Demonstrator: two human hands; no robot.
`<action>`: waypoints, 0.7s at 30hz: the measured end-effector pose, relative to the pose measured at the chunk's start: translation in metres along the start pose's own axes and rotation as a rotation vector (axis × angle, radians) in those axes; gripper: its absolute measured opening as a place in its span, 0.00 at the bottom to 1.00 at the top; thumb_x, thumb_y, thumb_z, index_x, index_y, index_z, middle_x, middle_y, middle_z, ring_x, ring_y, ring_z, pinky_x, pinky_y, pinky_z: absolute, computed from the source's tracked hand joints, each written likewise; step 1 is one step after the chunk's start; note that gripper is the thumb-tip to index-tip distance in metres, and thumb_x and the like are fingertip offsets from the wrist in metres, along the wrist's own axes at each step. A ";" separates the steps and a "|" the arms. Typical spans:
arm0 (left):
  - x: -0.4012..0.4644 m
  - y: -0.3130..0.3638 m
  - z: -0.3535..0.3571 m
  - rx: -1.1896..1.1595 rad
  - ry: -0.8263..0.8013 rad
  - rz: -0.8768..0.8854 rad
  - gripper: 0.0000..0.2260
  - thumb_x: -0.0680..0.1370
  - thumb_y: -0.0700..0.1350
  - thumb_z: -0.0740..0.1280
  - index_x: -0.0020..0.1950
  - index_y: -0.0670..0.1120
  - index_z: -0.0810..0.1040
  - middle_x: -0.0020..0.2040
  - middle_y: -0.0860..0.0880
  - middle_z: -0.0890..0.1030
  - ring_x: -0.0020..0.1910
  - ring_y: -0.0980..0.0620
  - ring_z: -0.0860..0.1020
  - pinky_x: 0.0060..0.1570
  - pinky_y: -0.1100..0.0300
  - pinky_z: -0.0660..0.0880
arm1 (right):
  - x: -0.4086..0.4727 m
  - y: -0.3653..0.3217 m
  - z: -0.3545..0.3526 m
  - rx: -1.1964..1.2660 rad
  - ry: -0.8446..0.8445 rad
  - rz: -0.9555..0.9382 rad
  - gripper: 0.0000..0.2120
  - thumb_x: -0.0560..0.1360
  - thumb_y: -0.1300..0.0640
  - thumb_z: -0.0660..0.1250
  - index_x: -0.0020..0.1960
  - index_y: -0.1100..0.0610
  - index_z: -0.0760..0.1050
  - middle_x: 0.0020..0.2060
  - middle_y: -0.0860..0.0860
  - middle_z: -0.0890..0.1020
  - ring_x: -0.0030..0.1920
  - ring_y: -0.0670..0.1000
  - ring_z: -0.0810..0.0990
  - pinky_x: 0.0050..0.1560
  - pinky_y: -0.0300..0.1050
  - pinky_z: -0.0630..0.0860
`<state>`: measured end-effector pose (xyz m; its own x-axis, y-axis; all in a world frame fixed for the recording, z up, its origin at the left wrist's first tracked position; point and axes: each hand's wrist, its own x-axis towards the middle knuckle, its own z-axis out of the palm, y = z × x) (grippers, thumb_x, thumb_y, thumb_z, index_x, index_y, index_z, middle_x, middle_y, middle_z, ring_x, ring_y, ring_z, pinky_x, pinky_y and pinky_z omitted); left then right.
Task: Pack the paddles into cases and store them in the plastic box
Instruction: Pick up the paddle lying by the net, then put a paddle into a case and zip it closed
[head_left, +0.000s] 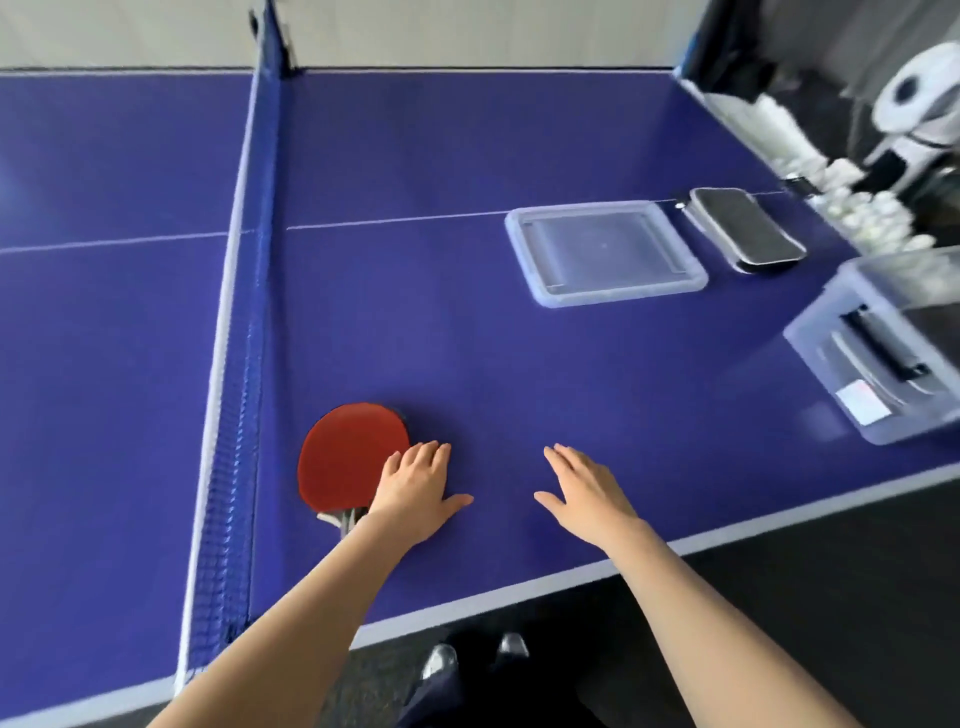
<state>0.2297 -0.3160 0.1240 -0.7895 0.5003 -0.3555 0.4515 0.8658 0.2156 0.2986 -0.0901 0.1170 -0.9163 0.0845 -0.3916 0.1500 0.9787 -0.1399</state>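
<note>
Left hand (418, 491): fingers straight and together, palm down, holding nothing; the fingertips lie over the near right edge of the red paddle (350, 457), at or just above its rubber. Whether they press on it cannot be told. Thumb spread to the right, over bare table.

Right hand (587, 493): fingers straight, slightly fanned, palm down over the blue table (467, 338), holding nothing. Well apart from the paddle, with a gap of bare table between the two hands.

Paddle: red face up, flat on the table just beside the net (244, 364), handle pointing toward the near edge and partly hidden under the left wrist. A dark rim shows beneath the far edge; whether that is a second paddle cannot be told.

Far right: clear lid (605, 252) lying flat; just beside it a black and grey paddle case (745, 228), closed. Nearer, at the right table edge, the clear plastic box (878, 358), blurred, with dark items inside.
</note>
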 end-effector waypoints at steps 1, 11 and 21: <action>0.010 0.014 -0.007 0.011 -0.015 0.035 0.34 0.79 0.63 0.58 0.78 0.45 0.54 0.78 0.48 0.58 0.77 0.49 0.55 0.75 0.51 0.51 | -0.004 0.011 -0.006 -0.001 0.018 0.022 0.32 0.80 0.43 0.57 0.77 0.56 0.50 0.77 0.54 0.56 0.76 0.54 0.58 0.72 0.51 0.62; 0.077 0.189 -0.045 0.217 -0.058 0.289 0.32 0.78 0.63 0.58 0.75 0.45 0.59 0.75 0.48 0.63 0.74 0.47 0.61 0.75 0.51 0.54 | -0.069 0.153 -0.058 0.032 0.208 0.260 0.32 0.80 0.43 0.56 0.77 0.57 0.51 0.76 0.54 0.59 0.75 0.53 0.58 0.70 0.50 0.64; 0.082 0.426 -0.031 0.165 -0.035 0.437 0.34 0.79 0.63 0.58 0.77 0.44 0.56 0.77 0.47 0.59 0.76 0.46 0.59 0.75 0.49 0.55 | -0.191 0.338 -0.066 0.101 0.307 0.421 0.32 0.79 0.43 0.57 0.77 0.56 0.54 0.74 0.53 0.62 0.74 0.52 0.60 0.70 0.49 0.64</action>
<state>0.3441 0.0934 0.2150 -0.4974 0.8160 -0.2946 0.8009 0.5624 0.2054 0.4999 0.2369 0.2045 -0.8332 0.5320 -0.1510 0.5496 0.8266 -0.1208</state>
